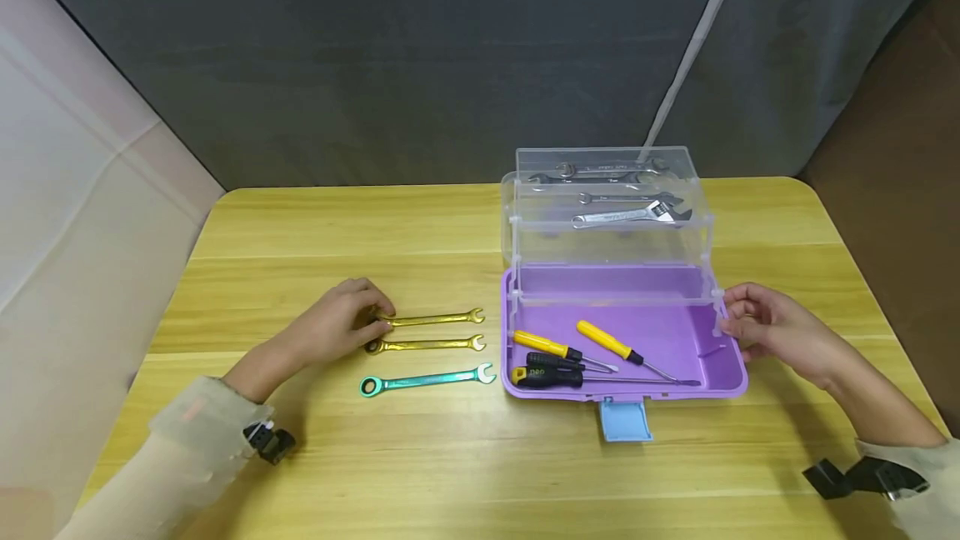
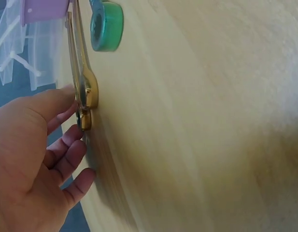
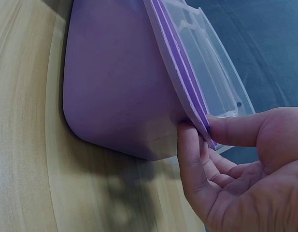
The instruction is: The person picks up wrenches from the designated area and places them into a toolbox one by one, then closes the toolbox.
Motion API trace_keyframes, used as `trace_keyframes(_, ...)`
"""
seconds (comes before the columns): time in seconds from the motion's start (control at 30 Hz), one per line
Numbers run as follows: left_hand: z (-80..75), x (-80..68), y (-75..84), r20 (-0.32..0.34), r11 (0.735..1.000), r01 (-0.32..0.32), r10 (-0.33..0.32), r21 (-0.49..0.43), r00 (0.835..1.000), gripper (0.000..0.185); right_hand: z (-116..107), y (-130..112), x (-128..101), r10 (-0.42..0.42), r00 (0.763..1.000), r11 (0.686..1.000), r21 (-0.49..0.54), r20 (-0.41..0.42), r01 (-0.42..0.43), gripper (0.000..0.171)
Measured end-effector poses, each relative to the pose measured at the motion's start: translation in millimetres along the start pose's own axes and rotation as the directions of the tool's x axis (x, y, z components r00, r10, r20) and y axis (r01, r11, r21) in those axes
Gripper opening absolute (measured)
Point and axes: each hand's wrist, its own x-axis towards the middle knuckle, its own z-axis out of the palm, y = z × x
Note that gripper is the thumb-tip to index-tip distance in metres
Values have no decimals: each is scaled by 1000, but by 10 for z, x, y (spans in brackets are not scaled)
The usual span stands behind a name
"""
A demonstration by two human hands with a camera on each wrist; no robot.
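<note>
Two gold wrenches (image 1: 431, 319) (image 1: 427, 345) lie side by side on the wooden table, and a teal ratchet wrench (image 1: 423, 379) lies just in front of them. My left hand (image 1: 378, 327) rests at their ring ends. In the left wrist view its thumb and fingertips (image 2: 74, 111) touch the gold wrench ends (image 2: 88, 92), which stay flat on the table. My right hand (image 1: 727, 323) pinches the right rim of the open purple toolbox (image 1: 731, 382). The right wrist view has thumb and forefinger (image 3: 199, 128) on either side of that rim, above the box wall (image 3: 115, 87).
The toolbox's clear fold-out trays (image 1: 607, 190) hold several silver wrenches. Its purple bottom holds yellow-handled and black-handled screwdrivers (image 1: 555, 348). A blue latch (image 1: 624, 421) sticks out at the front. A dark curtain hangs behind the table. The teal ring end (image 2: 106, 26) shows near my left hand.
</note>
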Motion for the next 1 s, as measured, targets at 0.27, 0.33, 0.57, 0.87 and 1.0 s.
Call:
trace_keyframes(0.27, 57, 28, -44, -14, 1000, 8, -8, 6, 1000, 14, -2, 7, 4, 8, 1000, 1000, -6, -2, -8, 31)
trace_keyframes(0.33, 67, 38, -47, -14, 1000, 18, -18, 0, 1000, 16, -3, 14, 10, 7, 1000, 1000, -8, -4, -7, 30)
trace_keyframes(0.57, 73, 87, -46, 14, 999, 37, -37, 12, 999, 14, -3, 30, 26, -5, 1000, 1000, -6, -4, 5, 27)
trace_keyframes(0.87, -47, 105, -9, 96, 997, 64, -59, -53, 994, 10, -6, 3, 23, 11, 1000, 1000, -3, -2, -11, 34)
trace_keyframes(1.0, -85, 108, 0, 142, 984, 128, -110, -124, 984, 9, -14, 9, 19, 14, 1000, 1000, -7, -2, -14, 34)
